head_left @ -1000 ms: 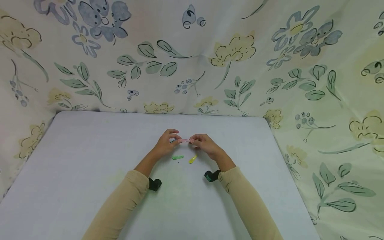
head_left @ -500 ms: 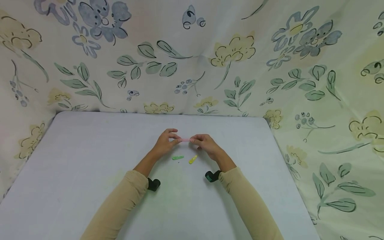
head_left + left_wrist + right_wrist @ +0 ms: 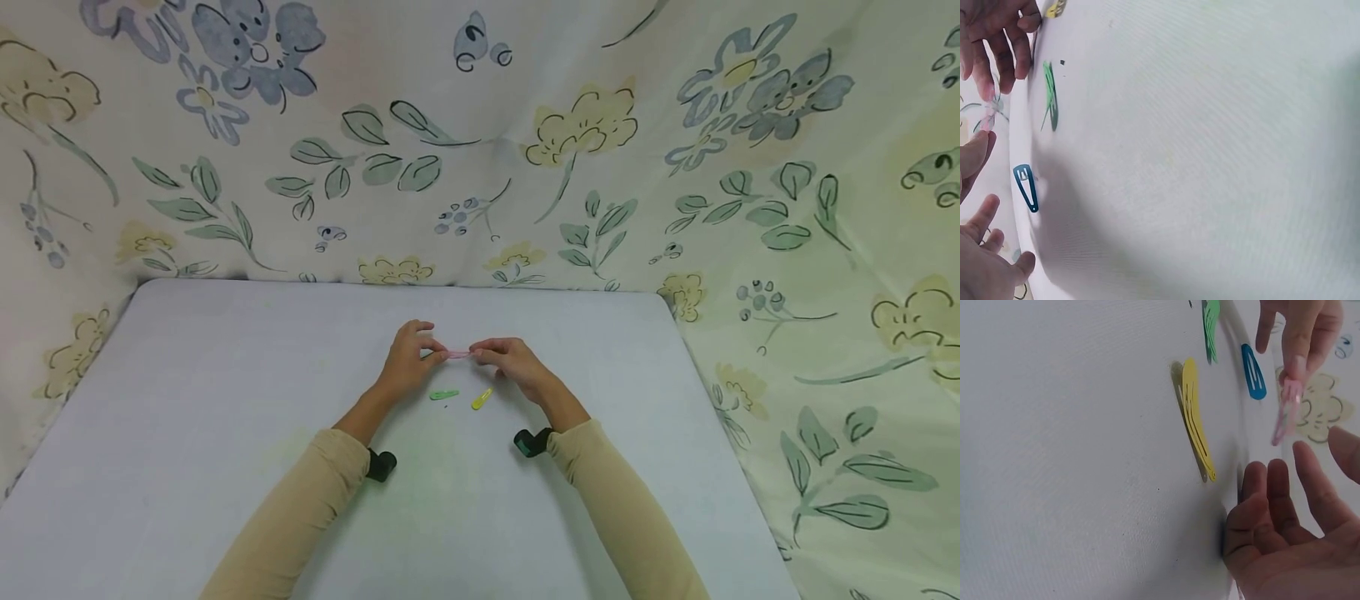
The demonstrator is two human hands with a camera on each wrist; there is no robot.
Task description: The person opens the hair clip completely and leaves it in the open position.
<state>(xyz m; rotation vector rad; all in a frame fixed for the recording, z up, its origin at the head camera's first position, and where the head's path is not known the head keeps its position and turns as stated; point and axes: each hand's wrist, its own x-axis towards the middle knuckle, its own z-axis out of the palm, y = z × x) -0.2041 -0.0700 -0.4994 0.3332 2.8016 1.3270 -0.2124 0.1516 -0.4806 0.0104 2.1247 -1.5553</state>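
A pink snap hair clip (image 3: 1289,411) hangs in the air, one end pinched between the thumb and forefinger of my left hand (image 3: 406,360). At its other end is my right hand (image 3: 1300,534), thumb and forefinger spread apart; in the right wrist view a small gap separates them from the clip. Below the hands lie a green hair clip (image 3: 444,395) and a yellow hair clip (image 3: 482,399), both looking bent in the wrist views. A blue hair clip (image 3: 1025,187) lies flat near my left hand, hidden behind it in the head view.
The white table (image 3: 225,400) bears the clips and a tiny dark speck (image 3: 1062,62) beside the green one. A floral cloth (image 3: 465,208) hangs behind the far edge and on both sides. A black wrist camera (image 3: 532,442) sits on the right wrist.
My left hand has shifted slightly left with the pink hair clip. My right fingers, earlier pinching the clip's right end, have loosened and come apart from it. The other clips stay put.
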